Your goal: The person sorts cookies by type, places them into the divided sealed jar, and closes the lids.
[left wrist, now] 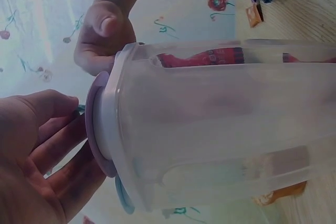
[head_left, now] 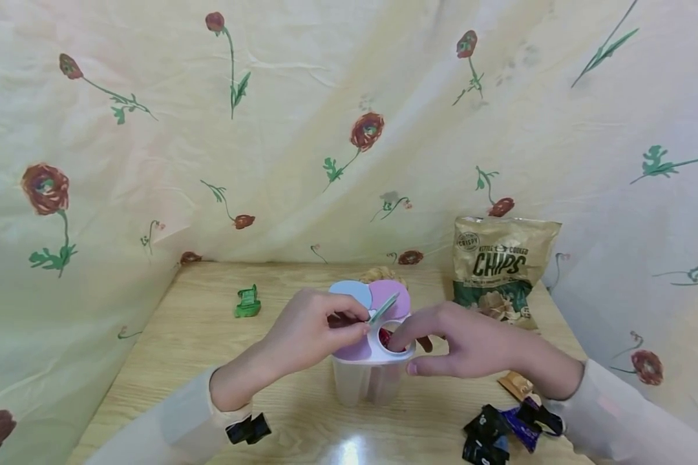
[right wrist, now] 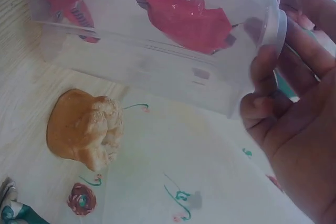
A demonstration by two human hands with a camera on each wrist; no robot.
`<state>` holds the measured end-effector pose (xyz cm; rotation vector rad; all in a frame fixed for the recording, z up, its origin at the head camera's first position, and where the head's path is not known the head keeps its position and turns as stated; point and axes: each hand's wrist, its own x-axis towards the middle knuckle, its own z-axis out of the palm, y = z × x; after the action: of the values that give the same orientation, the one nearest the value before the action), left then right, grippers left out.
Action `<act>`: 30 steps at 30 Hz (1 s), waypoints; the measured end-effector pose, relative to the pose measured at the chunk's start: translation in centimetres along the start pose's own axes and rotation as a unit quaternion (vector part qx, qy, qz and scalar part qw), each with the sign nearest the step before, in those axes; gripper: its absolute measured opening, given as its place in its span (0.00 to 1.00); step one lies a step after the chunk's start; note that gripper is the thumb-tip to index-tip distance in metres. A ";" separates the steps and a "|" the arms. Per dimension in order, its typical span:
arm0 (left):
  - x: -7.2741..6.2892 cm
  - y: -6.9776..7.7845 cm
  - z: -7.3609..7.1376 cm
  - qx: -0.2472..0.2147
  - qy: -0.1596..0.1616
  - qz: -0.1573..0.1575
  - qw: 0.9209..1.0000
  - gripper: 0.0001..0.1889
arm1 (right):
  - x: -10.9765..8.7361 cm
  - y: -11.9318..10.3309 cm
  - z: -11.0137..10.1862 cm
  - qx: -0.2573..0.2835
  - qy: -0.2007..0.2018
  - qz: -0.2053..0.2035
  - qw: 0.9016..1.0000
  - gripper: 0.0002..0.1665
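Note:
A tall translucent plastic container [head_left: 366, 382] stands upright under a white lid with round flaps in blue [head_left: 351, 292], pink [head_left: 391, 298] and lilac [head_left: 353, 351]. My left hand [head_left: 302, 329] pinches the raised green flap [head_left: 386, 308] between thumb and fingertips. Beside it, my right hand [head_left: 471, 342] dips a finger into the uncovered round opening, its thumb outside by the rim. Through the wall in the right wrist view, a red wrapped packet [right wrist: 189, 22] shows just below that finger. Another red packet [right wrist: 71, 13] lies near the container's bottom.
A gold chips bag [head_left: 500, 271] stands at the back right. Behind the container sits a tan bread-like piece [right wrist: 79, 127]. A green wrapped sweet [head_left: 247, 301] lies at left. Black packets [head_left: 485, 434], a purple one [head_left: 521, 427] and an orange one [head_left: 516, 385] lie at right.

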<state>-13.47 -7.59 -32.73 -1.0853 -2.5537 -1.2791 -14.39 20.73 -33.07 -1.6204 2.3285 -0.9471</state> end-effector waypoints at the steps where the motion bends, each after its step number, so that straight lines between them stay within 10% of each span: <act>1: 0.0 0.0 0.0 0.000 0.001 0.000 1.000 0.03 | 0.0 0.0 -0.1 0.008 0.009 -0.005 1.000 0.15; 14: -0.2 0.0 -0.1 0.002 0.008 -0.011 1.000 0.03 | -3.9 1.2 -1.8 -0.016 0.091 0.065 0.994 0.19; 30: -0.1 -0.2 0.0 0.000 0.008 -0.002 1.000 0.03 | -12.9 4.8 1.4 0.056 0.061 0.193 0.978 0.14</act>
<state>-13.47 -7.77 -32.86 -1.0648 -2.5463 -1.2834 -12.34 32.64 -39.83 -1.0375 2.4879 -1.0858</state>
